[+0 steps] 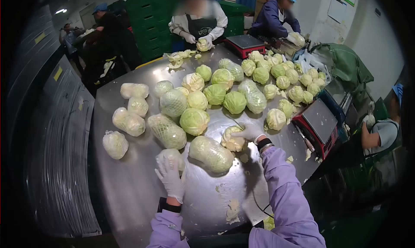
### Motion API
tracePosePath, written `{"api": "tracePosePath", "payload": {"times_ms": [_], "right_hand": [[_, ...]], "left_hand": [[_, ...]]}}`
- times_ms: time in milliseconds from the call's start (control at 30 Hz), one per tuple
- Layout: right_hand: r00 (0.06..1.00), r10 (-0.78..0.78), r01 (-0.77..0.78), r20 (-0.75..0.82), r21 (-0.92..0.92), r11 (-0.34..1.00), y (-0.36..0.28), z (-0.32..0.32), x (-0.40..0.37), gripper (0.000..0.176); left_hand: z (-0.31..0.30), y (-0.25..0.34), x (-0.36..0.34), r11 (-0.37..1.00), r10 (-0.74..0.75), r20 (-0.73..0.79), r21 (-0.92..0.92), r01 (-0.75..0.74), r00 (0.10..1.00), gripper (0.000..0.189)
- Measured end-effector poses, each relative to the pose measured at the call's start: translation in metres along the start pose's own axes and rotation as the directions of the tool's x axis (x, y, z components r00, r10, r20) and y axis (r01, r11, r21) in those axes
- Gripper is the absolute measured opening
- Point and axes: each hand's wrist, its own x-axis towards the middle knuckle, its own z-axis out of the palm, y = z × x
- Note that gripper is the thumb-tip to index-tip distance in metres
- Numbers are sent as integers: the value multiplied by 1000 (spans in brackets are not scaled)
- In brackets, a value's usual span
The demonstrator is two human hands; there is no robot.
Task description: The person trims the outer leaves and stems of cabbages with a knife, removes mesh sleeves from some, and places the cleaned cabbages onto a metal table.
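My left hand (170,177), in a white glove, rests on a plastic-wrapped cabbage (170,156) near the front of the steel table (129,183). My right hand (249,132), also gloved, grips an unwrapped cabbage (231,140) further right. A large wrapped cabbage (211,153) lies between the two hands. Both sleeves are lilac.
Several wrapped and bare cabbages cover the table's middle and far right. Leaf scraps (232,210) lie near the front edge. Red scales stand at the right (319,126) and at the back (245,44). Other people work at the far side and at the right edge.
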Motion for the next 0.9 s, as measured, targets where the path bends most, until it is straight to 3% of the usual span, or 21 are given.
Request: {"api": "tracePosePath", "payload": {"times_ms": [33, 67, 100, 133, 167, 200, 233, 267, 300, 367, 400, 433, 467, 500, 567, 600, 667, 700, 767, 833, 900], "right_hand": [[999, -33, 32, 10, 91, 995, -2, -8, -9, 78], [1000, -26, 25, 4, 89, 996, 6, -8, -12, 78], [999, -37, 44, -29, 302, 952, 19, -4, -16, 76], [997, -43, 71, -68, 499, 864, 31, 0, -21, 73], [998, 28, 12, -54, 627, 779, 44, 4, -24, 68], [996, 88, -63, -8, 634, 771, 52, 1, -32, 68], [988, 150, -141, 41, 637, 758, 61, -1, -41, 68], [992, 102, -15, -79, 711, 703, 81, 14, -40, 65], [990, 112, -21, -82, 708, 706, 99, 29, -40, 65], [948, 133, 207, -291, 875, 437, 118, 51, -42, 55], [961, 265, -21, -76, 939, 344, 70, 26, -84, 40], [959, 271, -15, -83, 940, 340, 68, 27, -91, 40], [944, 331, -86, 13, 974, 208, 69, 30, -98, 35], [921, 372, -150, 114, 986, 68, 70, 34, -103, 31], [918, 392, -95, 48, 991, 99, 79, 48, -108, 32], [928, 361, -116, 89, 992, 54, 82, 50, -112, 32], [937, 289, -190, 196, 980, -49, 90, 58, -116, 34], [936, 289, -190, 200, 980, -63, 92, 64, -122, 34], [958, 146, -231, 248, 965, -126, 93, 76, -139, 35], [953, 210, -189, 218, 970, -151, 66, 82, -165, 36], [949, 82, -280, 303, 934, -221, 64, 101, -193, 38]], "left_hand": [[-5, 3, 3, 999, -34, -95, 16, 36, 995, 44], [-15, 16, -1, 996, 84, -80, -19, -85, 993, 49], [-22, 30, -3, 980, 157, 163, -149, -133, 974, 52], [-23, 44, -3, 948, 253, 383, -283, -148, 888, 55], [-4, 53, -18, 869, 332, 295, -466, -168, 896, 57], [18, 60, -34, 753, 390, 195, -630, -190, 900, 60], [27, 68, -36, 746, 396, 194, -638, -191, 898, 60], [34, 77, -38, 738, 425, 223, -646, -193, 877, 64], [41, 84, -41, 731, 453, 253, -654, -194, 855, 69], [67, 93, -63, 794, 486, 338, -557, -245, 806, 77], [81, 96, -83, 802, 558, 415, -491, -340, 719, 79], [89, 101, -94, 791, 610, 494, -425, -440, 620, 82], [78, 110, -96, 718, 692, 550, -457, -526, 467, 84], [76, 115, -98, 712, 697, 547, -454, -536, 463, 84], [77, 123, -105, 657, 754, 504, -590, -469, 422, 84], [80, 122, -102, 656, 755, 504, -589, -472, 419, 84], [84, 113, -88, 630, 573, 496, -776, 36, 652, 88], [78, 112, -81, 638, 574, 506, -769, 36, 644, 88], [66, 112, -64, 550, 412, 324, -833, 51, 851, 102], [35, 117, -51, 548, 391, 296, -836, 39, 872, 109], [18, 117, -44, 547, 346, 272, -836, 42, 898, 117]]}}
